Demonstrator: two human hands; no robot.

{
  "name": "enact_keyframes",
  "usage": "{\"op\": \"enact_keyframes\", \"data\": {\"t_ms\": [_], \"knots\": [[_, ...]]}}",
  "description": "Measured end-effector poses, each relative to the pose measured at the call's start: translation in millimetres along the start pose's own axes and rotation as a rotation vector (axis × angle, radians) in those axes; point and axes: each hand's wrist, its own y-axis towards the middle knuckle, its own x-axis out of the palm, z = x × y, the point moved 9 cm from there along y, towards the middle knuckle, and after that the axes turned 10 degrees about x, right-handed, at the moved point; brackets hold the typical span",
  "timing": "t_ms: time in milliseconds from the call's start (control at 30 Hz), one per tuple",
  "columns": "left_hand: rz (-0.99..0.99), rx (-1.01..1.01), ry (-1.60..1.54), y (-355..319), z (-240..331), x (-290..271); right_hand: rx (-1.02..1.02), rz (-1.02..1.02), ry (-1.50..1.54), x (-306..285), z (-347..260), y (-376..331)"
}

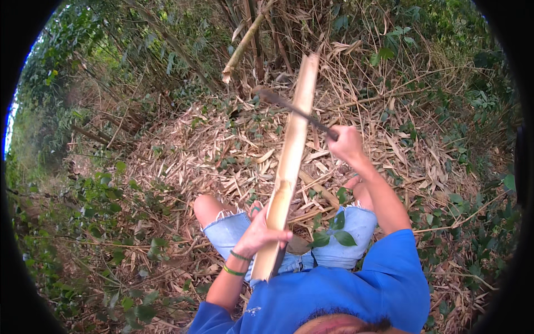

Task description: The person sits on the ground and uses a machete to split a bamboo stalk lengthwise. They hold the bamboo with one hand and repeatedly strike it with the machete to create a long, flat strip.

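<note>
A long split bamboo piece (293, 146), pale and hollowed along its inner face, slants from my lap up and away toward the far brush. Near its lower end my left hand (259, 231) is wrapped round it, with the thumb across the pale face. My right hand (346, 145) is closed on the handle of a dark machete (285, 102). Its blade points up and left and crosses over the upper half of the bamboo. Whether the edge touches the bamboo, I cannot tell. A notch or node mark (285, 186) shows partway down the bamboo's hollow.
Dry bamboo leaves (206, 145) cover the ground around my bent legs in denim shorts (350, 236). A cut bamboo pole (245, 47) hangs at the top, near standing stalks. A leafy sprig (334, 234) lies over my right thigh. Green brush (122, 250) grows on both sides.
</note>
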Motion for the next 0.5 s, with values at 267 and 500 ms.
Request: {"op": "enact_keyframes", "data": {"t_ms": [267,500], "knots": [[0.088,0.015,-0.035,20.3,7.2,-9.3,-0.238,-0.193,-0.112,31.8,-30.5,-32.1],[0.054,-0.018,0.076,18.0,-0.2,-35.9,-0.517,-0.141,-0.068,37.4,-80.7,-57.7]]}}
